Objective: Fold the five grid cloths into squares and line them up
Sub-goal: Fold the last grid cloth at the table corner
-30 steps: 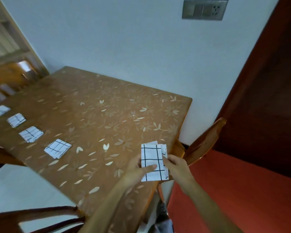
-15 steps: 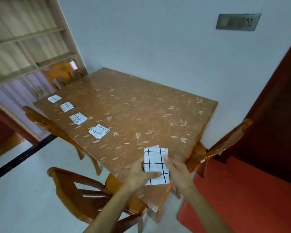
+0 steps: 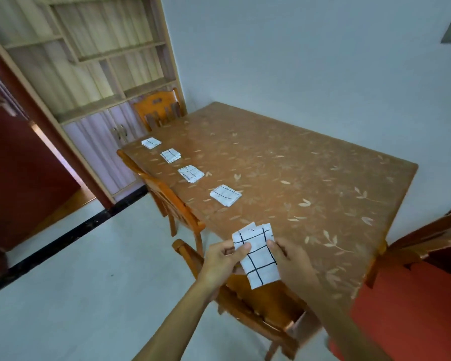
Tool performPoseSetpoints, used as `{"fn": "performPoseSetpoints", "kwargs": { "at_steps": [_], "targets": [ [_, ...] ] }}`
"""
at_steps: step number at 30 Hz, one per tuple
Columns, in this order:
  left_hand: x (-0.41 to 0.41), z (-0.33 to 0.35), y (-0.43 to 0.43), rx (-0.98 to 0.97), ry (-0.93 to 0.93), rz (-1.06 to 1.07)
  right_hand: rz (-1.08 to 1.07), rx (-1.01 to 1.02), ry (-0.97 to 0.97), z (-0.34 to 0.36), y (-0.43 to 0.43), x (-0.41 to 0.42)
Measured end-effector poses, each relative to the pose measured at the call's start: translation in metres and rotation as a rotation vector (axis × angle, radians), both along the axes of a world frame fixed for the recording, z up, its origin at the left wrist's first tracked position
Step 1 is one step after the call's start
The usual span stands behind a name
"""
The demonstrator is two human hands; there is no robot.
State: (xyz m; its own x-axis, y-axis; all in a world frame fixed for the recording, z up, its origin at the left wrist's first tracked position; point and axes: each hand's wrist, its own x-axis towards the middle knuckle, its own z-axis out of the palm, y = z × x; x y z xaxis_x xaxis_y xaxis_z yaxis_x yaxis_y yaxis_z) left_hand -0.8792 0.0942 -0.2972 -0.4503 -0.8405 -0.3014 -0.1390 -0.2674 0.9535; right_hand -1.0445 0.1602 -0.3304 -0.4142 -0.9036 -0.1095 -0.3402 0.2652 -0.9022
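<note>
I hold a white cloth with black grid lines (image 3: 258, 254), folded into a narrow rectangle, above the table's near corner. My left hand (image 3: 223, 259) pinches its left edge with thumb on top. My right hand (image 3: 290, 256) grips its right edge. Several folded grid cloths lie in a row along the table's left edge: the nearest (image 3: 225, 194), then one (image 3: 191, 173), another (image 3: 170, 155), and the farthest (image 3: 151, 143). All sit flat as small squares on the brown leaf-patterned table (image 3: 297, 165).
Wooden chairs stand along the table's left side (image 3: 167, 196), below my hands (image 3: 258, 300), at the far end (image 3: 158, 106) and at the right (image 3: 414, 243). A shelf cabinet (image 3: 102, 74) fills the back left. A pale wall runs behind the table.
The view has swung left and pulled back, showing more floor and the cabinet. My hands with the folded cloth have drifted toward the table's near left corner, the cloth tilting slightly.
</note>
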Motion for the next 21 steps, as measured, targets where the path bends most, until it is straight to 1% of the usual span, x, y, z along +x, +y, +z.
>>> {"fn": "performPoseSetpoints", "kwargs": {
  "at_steps": [3, 5, 6, 8, 10, 13, 14, 16, 18, 20, 21],
  "targets": [
    [0.042, 0.003, -0.022, 0.067, 0.01, -0.001, -0.026, -0.059, -0.049, 0.007, -0.02, 0.044],
    [0.064, 0.003, -0.034, 0.136, -0.018, -0.063, -0.112, -0.126, -0.104, 0.009, -0.033, 0.069],
    [0.073, 0.001, -0.038, 0.14, -0.044, -0.109, -0.148, -0.155, -0.128, 0.009, -0.039, 0.079],
    [0.088, -0.005, -0.045, 0.09, -0.056, -0.185, -0.18, -0.167, -0.165, 0.005, -0.053, 0.096],
    [0.102, -0.009, -0.058, 0.025, -0.07, -0.182, -0.181, -0.148, -0.227, -0.001, -0.066, 0.107],
    [0.12, -0.015, -0.088, -0.021, -0.141, -0.189, -0.121, -0.112, -0.418, -0.001, -0.092, 0.11],
    [0.125, -0.015, -0.099, -0.028, -0.174, -0.215, -0.09, -0.103, -0.448, 0.0, -0.101, 0.106],
    [0.13, -0.015, -0.12, -0.039, -0.241, -0.294, -0.004, -0.073, -0.394, 0.003, -0.121, 0.096],
    [0.13, -0.014, -0.144, -0.037, -0.306, -0.372, 0.1, 0.003, -0.324, -0.001, -0.142, 0.082],
    [0.127, -0.014, -0.172, -0.015, -0.345, -0.445, 0.168, 0.069, -0.373, -0.009, -0.161, 0.072],
    [0.124, -0.014, -0.186, -0.003, -0.357, -0.485, 0.165, 0.106, -0.403, -0.015, -0.171, 0.066]
  ]
}}
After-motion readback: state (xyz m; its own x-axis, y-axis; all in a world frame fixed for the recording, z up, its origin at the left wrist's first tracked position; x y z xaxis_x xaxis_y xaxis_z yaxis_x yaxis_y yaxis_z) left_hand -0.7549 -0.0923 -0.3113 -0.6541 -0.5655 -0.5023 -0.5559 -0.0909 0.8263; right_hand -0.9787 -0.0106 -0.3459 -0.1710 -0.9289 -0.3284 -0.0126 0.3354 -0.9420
